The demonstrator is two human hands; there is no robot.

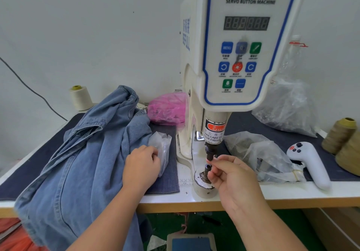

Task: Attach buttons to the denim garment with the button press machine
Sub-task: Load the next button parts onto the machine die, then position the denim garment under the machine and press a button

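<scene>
The white servo button machine (247,42) stands at the middle of the table, its dark upper punch (210,152) above the lower die (206,169). My right hand (231,174) is right at the gap between them, fingertips pinching a small part at the punch; the part itself is too small to make out. My left hand (141,166) reaches into a small clear plastic bag (162,149) beside the machine's base, fingers curled in it. The light-blue denim garment (78,153) lies heaped at the left and hangs over the table's front edge.
A pink plastic bag (167,108) sits behind the garment. Clear bags (261,153) and a larger one (288,106) lie right of the machine, with a white handheld controller (309,163), tan thread cones (340,135) and a cream cone (80,97). A pedal (191,242) shows below.
</scene>
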